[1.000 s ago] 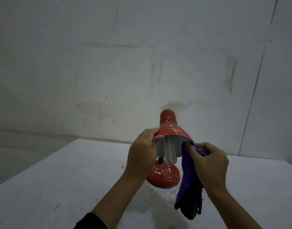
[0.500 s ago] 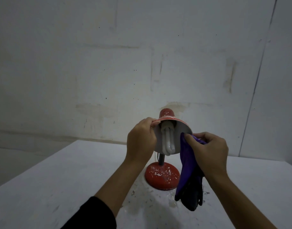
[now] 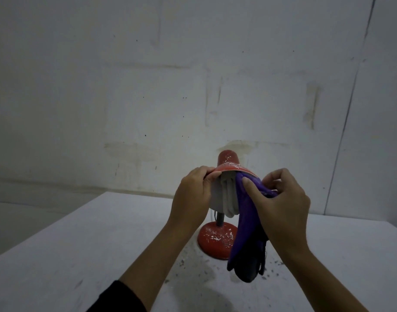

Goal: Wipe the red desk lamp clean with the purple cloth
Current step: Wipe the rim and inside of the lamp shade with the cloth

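Left hand (image 3: 190, 197) pinches lamp shade (image 3: 232, 170) rim; right hand (image 3: 280, 203) grips purple cloth (image 3: 247, 221)

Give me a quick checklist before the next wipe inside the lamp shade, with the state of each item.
1. Left hand grips the rim of the lamp shade: ok.
2. Right hand holds the purple cloth, thumb pressing it to the shade's inner edge: ok.
3. Cloth clear of the bulb: cannot tell, they sit side by side.
4. Lamp base flat on the table: ok.
5. White specks gone from base and shade top: not ok.
6. Lamp unplugged: cannot tell.
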